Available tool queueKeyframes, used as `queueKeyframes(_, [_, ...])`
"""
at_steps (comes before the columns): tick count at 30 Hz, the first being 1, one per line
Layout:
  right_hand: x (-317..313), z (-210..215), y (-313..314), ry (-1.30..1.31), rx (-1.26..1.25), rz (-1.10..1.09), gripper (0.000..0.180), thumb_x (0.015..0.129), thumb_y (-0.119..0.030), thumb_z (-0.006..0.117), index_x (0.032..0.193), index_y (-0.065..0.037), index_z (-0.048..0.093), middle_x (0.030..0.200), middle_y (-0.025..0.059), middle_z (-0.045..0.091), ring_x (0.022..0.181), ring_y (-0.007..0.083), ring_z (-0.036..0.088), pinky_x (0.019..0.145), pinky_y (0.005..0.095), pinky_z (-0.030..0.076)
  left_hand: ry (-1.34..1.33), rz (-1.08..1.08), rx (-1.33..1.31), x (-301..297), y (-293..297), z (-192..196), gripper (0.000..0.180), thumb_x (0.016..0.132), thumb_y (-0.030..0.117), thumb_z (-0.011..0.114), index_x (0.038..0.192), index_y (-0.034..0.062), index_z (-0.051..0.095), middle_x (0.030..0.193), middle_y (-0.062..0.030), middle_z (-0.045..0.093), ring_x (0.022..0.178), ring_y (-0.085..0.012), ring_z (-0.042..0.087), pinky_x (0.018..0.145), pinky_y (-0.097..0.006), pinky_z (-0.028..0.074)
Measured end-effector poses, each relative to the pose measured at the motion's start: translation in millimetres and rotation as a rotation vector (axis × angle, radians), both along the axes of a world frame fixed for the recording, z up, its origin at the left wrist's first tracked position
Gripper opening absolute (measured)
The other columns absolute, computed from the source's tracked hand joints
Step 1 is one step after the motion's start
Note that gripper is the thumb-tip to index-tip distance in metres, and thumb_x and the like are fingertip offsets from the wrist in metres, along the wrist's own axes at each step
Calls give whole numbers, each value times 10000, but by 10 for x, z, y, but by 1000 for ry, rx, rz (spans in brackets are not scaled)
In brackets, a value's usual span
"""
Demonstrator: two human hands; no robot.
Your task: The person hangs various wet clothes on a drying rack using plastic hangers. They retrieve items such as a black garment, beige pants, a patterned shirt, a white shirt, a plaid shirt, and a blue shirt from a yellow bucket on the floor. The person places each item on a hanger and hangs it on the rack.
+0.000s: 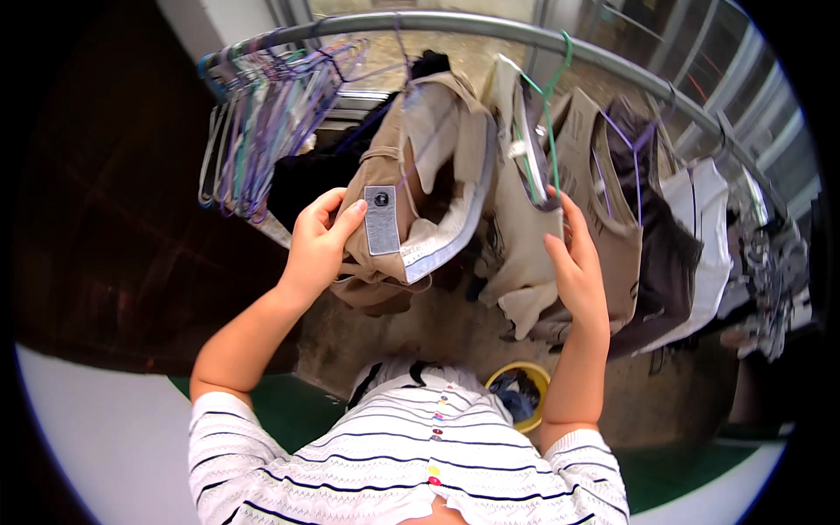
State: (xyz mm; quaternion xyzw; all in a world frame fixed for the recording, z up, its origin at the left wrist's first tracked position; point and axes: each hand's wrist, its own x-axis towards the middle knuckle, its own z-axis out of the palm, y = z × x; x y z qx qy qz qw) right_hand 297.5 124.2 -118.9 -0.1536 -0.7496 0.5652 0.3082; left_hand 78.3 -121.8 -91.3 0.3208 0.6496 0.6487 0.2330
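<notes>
Tan trousers [376, 171] hang from a purple hanger on the rail, their waistband spread so the pale inner lining shows. My left hand [317, 245] grips them at the waistband, thumb beside a grey tab with a dark button. To the right, a cream sleeveless top [516, 241] hangs on a green hanger [558, 74]. The fingers and thumb of my right hand [579, 267] close on the near edge of this top, by its dark-trimmed opening. Part of that grip is hidden behind the fabric.
A curved metal rail [490, 28] crosses above. Bunched spare hangers [271, 131] crowd its left end. Rightward hang a brown vest [612, 254], a dark garment [669, 271] and a white top [700, 219]. A yellow bucket [544, 385] holding dark cloth stands below.
</notes>
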Motion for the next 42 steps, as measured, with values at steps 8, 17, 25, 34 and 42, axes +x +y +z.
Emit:
queueKeyframes(8, [-105, -359, -398, 168, 18, -97, 566, 996, -271, 543, 1469, -19, 358, 1435, 141, 410, 1340, 224, 397, 1108, 359, 322, 912, -53, 469, 640, 78, -297, 466, 859, 43, 636, 1262, 63, 402, 1199, -133, 408, 949, -226, 415, 821, -343, 401])
queueKeyframes(17, [1236, -2357, -1163, 118, -229, -562, 201, 892, -164, 631, 1049, -57, 693, 1014, 96, 707, 977, 257, 683, 826, 355, 527, 622, -1470, 356, 2311, 1373, -1335, 214, 741, -88, 621, 906, 45, 643, 865, -101, 616, 784, -286, 586, 729, -376, 468])
queueKeyframes(25, [2492, -5214, -1818, -620, -888, -1424, 370, 801, -100, 642, 1171, -104, 632, 1189, 111, 615, 992, 341, 638, 830, 427, 523, 616, -1654, -325, 3564, 1685, -3746, 158, 879, -27, 576, 974, 54, 673, 942, -101, 624, 851, -239, 606, 718, -318, 481])
queueKeyframes(34, [3379, -7547, -958, -1041, -638, -1149, 551, 820, -90, 609, 1359, -160, 518, 1402, 90, 493, 1002, 354, 641, 820, 455, 539, 806, -1618, -309, 4529, 2402, -7216, 308, 814, -90, 498, 1038, 57, 649, 1040, -200, 608, 990, -416, 584, 851, -470, 477])
queueKeyframes(42, [3846, -7723, -1291, -887, -335, -1730, 263, 781, -240, 729, 655, -77, 564, 762, 110, 551, 671, 344, 580, 621, 453, 464, 331, -1301, -1049, 5423, 2865, -9262, 658, 832, 325, 753, 1344, -9, 511, 1216, -186, 651, 1129, -276, 620, 948, -373, 480])
